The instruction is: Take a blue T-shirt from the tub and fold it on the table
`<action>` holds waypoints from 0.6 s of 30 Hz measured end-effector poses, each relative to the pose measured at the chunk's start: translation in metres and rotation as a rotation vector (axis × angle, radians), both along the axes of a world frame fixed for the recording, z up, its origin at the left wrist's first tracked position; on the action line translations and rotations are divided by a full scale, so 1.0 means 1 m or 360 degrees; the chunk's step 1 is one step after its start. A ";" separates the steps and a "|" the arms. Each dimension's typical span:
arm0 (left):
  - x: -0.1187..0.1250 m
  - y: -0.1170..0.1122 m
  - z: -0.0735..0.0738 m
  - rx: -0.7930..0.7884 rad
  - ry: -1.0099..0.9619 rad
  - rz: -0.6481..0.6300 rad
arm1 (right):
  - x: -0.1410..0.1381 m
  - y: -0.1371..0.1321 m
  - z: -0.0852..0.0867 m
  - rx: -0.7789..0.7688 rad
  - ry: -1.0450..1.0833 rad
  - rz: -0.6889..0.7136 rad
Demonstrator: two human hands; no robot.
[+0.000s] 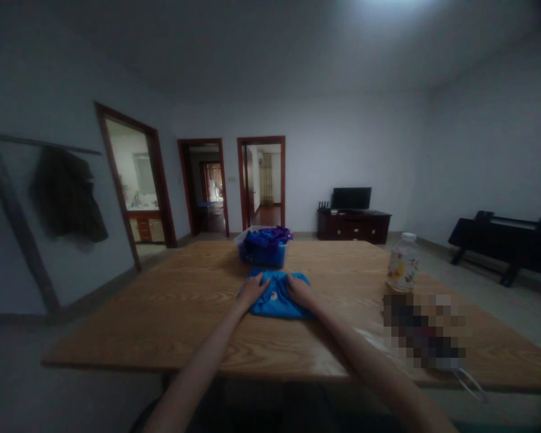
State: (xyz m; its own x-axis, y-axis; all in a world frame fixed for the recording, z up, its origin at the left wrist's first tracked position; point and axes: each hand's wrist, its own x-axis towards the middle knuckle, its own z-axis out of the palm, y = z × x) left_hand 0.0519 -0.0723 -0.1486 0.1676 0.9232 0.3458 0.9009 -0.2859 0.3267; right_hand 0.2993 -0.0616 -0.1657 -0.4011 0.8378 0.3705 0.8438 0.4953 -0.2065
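A small blue cloth with a little printed patch lies flat on the wooden table. My left hand rests on its left part and my right hand on its right part, both palm down with fingers lying flat on the fabric. Just beyond the cloth stands a clear plastic bin holding blue and purple fabric.
A clear bottle with a white cap and printed label stands at the right of the table. A blurred-out object lies nearer the front right edge. Behind are doorways, a dark TV cabinet, a low black bench and a hanging dark jacket.
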 end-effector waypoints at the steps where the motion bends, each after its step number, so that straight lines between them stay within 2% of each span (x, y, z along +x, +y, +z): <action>1: 0.003 -0.003 0.000 0.0003 0.0037 -0.0019 | 0.000 0.000 0.000 -0.0002 0.0003 0.0009; 10: 0.046 -0.035 0.005 0.0046 0.0216 -0.0381 | 0.005 0.001 -0.003 -0.0023 0.0035 0.0025; 13: 0.051 -0.037 0.005 0.0014 0.0234 -0.0374 | 0.006 0.001 -0.003 -0.0040 0.0022 0.0032; 18: 0.042 -0.032 0.008 0.0001 0.0244 -0.0311 | 0.004 -0.001 -0.002 -0.0035 0.0012 -0.0012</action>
State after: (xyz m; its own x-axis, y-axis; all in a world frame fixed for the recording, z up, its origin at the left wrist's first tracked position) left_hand 0.0936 -0.1045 -0.1407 0.3934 0.8679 0.3032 0.8675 -0.4597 0.1902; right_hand 0.3028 -0.0621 -0.1673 -0.3921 0.8487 0.3549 0.8457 0.4844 -0.2240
